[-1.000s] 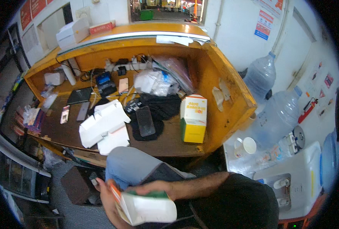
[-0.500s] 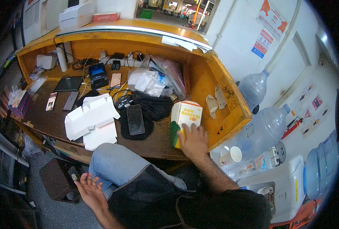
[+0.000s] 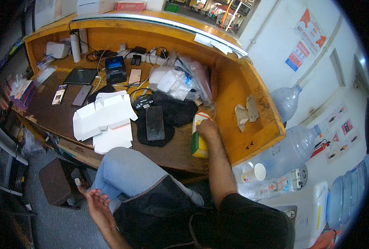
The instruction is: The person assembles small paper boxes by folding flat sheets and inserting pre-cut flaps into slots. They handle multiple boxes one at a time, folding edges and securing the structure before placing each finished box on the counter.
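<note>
Seated with one denim-clad knee raised, you let your left hand hang palm up, its fingers half curled, spread a little apart and apparently holding nothing. Beside it, a dark brown stool stands on the grey floor.

Your right hand reaches out to the right end of the worktop and meets a yellow, green and white carton. The carton sits near the worktop's front edge, inside the wooden side panel. Its visible bulk lies under your right fingers and toward you, slightly to their left, its long side running away from you. The right hand is plainly the nearer one; the left is well apart, down and to the left. Those right fingers bend out of sight over the carton's far part, so whether they grip it cannot be told.

Left of the carton, a dark phone rests on black cloth, with white card blanks fanned out beyond it to the left. Farther back are clear plastic bags, a small black device with a lit blue screen and a row of white plugs along the back panel.
</note>
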Motion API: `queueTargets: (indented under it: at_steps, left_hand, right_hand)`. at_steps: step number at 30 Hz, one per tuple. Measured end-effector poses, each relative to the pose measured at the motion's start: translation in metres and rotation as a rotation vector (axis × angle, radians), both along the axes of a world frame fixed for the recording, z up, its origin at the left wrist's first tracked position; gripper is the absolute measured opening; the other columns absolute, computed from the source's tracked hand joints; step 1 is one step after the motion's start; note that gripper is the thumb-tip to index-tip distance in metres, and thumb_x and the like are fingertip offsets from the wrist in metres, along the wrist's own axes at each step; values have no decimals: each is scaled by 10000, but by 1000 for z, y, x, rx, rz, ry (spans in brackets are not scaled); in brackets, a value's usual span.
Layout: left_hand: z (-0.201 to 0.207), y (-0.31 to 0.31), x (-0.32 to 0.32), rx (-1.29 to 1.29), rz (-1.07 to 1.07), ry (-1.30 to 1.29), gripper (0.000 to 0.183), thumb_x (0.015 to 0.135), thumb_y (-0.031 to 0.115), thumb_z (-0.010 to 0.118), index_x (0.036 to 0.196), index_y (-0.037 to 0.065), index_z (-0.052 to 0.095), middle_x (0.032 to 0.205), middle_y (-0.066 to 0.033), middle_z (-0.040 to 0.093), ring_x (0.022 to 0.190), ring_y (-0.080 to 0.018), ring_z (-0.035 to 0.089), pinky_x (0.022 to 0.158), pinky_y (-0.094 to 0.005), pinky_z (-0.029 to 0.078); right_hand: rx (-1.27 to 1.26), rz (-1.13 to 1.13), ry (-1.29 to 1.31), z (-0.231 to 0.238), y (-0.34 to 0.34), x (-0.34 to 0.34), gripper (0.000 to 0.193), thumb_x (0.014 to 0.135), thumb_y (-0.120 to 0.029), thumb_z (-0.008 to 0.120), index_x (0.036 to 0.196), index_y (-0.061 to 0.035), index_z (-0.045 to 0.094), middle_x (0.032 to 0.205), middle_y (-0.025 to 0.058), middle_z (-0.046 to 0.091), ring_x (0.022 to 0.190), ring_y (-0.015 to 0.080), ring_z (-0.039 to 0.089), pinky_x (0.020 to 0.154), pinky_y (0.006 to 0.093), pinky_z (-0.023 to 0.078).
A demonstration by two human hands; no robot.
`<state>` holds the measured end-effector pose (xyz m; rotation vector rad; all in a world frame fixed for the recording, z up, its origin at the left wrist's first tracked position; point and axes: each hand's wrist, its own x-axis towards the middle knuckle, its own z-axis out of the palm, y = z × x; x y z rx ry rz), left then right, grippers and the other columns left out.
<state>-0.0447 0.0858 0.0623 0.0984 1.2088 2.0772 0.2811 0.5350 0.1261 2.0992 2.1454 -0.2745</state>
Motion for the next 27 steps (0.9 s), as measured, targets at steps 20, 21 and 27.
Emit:
queueTargets:
  at_steps: [20, 21, 27]
  left_hand:
    - [14, 24, 12, -123, 37, 45, 309, 1119, 410, 541, 1168, 112, 604, 1090, -40, 610, 931, -170, 624, 836, -341, 487]
    - [15, 23, 12, -98, 44, 53, 316, 1121, 410, 540, 1171, 105, 605, 1088, -42, 612, 932, -171, 624, 839, -345, 487]
    - [37, 6, 22, -11, -26, 292, 409, 1119, 460, 537, 1201, 67, 617, 1127, -92, 643, 972, -223, 644, 874, -380, 505]
  right_hand:
    - [-108, 286, -108, -38, 58, 7, 846, 871, -470, 824, 1608, -253, 472, 1462, 174, 657, 1346, 375, 629, 1109, 514, 534]
    - [-90, 303, -112, -41, 62, 5, 832, 865, -464, 832, 1593, -248, 490, 1470, 173, 653, 1346, 374, 630, 1117, 516, 527]
    - [-67, 221, -35, -31, 52, 23, 877, 917, -525, 800, 1651, -214, 436, 1565, 138, 594, 1415, 357, 583, 1193, 465, 469]
